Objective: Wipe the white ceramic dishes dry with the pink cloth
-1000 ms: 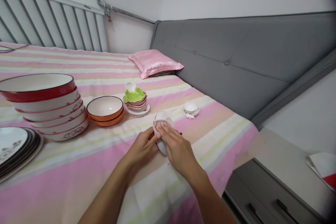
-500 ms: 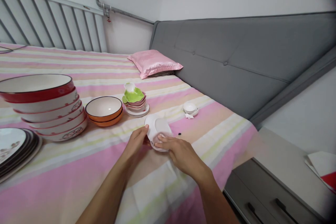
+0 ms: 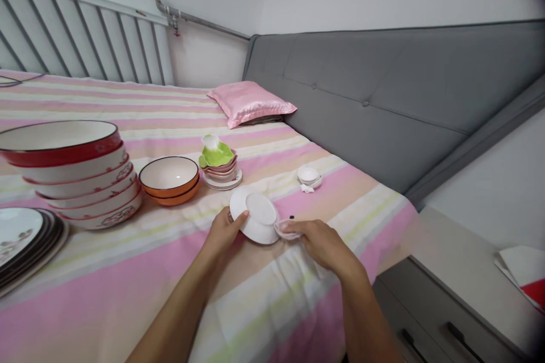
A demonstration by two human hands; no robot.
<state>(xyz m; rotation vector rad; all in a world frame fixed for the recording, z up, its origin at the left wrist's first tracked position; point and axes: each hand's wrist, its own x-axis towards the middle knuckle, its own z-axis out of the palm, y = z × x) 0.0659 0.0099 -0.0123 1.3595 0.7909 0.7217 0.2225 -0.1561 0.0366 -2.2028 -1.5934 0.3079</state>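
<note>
My left hand (image 3: 225, 228) grips the left edge of a small white plate (image 3: 259, 212), thumb on its underside, which faces me with its foot ring showing. A pale cloth (image 3: 286, 230) is pinched in my right hand (image 3: 317, 239) and touches the plate's right rim. Just beyond the plate, small white plates (image 3: 223, 183) carry a stack of pink bowls and a green leaf-shaped dish (image 3: 217, 154). Two orange bowls (image 3: 174, 195) are nested to the left of these. A little pile of small white dishes (image 3: 308, 174) lies farther right, with a crumpled white scrap by it.
Tall stacked red-and-white bowls (image 3: 96, 195) and dark-rimmed plates (image 3: 38, 244) stand on the left of the striped bedspread (image 3: 140, 283). A pink pillow (image 3: 251, 101) lies by the grey headboard (image 3: 361, 79). At right is a bedside cabinet (image 3: 430, 306).
My right hand has moved right with the cloth, from the plate's face to its rim. More of the plate's underside shows now. My left hand keeps its hold, shifted slightly.
</note>
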